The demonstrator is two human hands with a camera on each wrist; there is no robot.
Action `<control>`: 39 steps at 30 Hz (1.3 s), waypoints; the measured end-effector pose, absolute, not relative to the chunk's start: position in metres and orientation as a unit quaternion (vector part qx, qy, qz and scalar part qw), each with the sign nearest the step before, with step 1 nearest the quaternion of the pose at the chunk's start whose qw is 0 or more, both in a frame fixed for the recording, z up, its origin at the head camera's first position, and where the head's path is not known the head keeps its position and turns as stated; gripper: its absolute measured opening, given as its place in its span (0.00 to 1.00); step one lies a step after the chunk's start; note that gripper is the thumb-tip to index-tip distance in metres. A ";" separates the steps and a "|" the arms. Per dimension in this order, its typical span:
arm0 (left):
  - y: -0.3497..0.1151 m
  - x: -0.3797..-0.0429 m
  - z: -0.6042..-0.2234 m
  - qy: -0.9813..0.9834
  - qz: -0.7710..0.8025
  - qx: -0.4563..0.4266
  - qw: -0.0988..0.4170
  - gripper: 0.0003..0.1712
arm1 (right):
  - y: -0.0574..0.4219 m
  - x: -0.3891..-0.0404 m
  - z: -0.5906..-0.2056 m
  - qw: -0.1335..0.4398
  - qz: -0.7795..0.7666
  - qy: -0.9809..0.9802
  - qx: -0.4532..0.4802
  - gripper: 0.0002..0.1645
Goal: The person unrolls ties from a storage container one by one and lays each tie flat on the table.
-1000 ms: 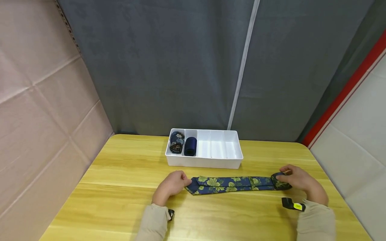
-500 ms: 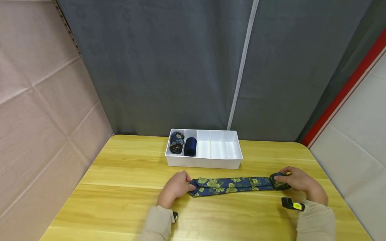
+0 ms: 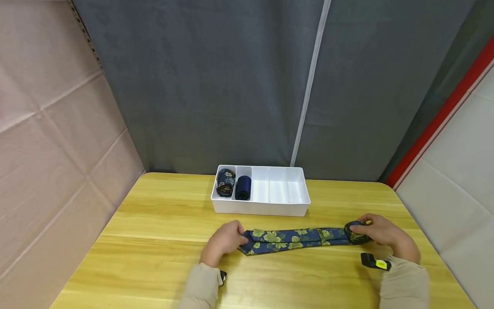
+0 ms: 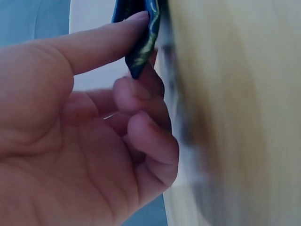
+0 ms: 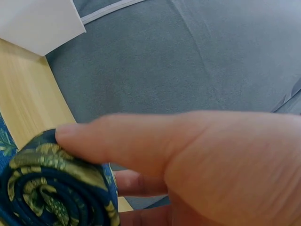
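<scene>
1. The tie [image 3: 293,239] lay lengthwise on the table [image 3: 154,240], in front of the tray [image 3: 262,209], its right end wound into a coil [image 3: 356,237].
2. The left hand [image 3: 224,240] pinched the pointed end between thumb and fingers.
3. The right hand [image 3: 382,232] held the coil, thumb on its outer turn, fingers on the far side.
4. The step in hand appeared to be rolling up the tie, partly done, with the left hand steadying the loose end.
5. The next move probably called for turning the coil leftward, keeping its turns tight and the flat length straight.
6. A flowered roll [image 3: 225,182] and a navy roll [image 3: 243,188] sat in the tray's two leftmost slots.
</scene>
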State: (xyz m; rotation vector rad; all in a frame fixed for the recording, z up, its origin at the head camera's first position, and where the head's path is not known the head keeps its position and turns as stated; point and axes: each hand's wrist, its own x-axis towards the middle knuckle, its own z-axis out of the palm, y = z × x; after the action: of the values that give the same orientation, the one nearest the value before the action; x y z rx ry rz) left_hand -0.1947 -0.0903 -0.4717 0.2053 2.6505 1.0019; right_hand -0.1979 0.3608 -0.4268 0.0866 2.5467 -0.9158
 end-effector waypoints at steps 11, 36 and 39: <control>-0.111 -0.198 -0.465 0.901 0.392 0.081 0.169 0.11 | 0.360 -0.199 -0.419 0.211 -0.305 0.929 0.014 0.49; -0.196 -0.199 -0.437 0.900 0.429 -0.028 0.065 0.14 | 0.285 -0.195 -0.401 0.125 -0.375 0.918 -0.037 0.37; -0.210 -0.195 -0.431 0.905 0.419 -0.045 0.053 0.17 | 0.270 -0.197 -0.401 0.119 -0.394 0.910 -0.045 0.33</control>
State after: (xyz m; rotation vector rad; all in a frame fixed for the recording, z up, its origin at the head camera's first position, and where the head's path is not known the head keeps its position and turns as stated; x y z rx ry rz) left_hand -0.1951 -0.2097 -0.4310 -0.1371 2.7516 1.2743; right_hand -0.1968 0.2704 -0.4011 -0.1312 2.6624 -1.1511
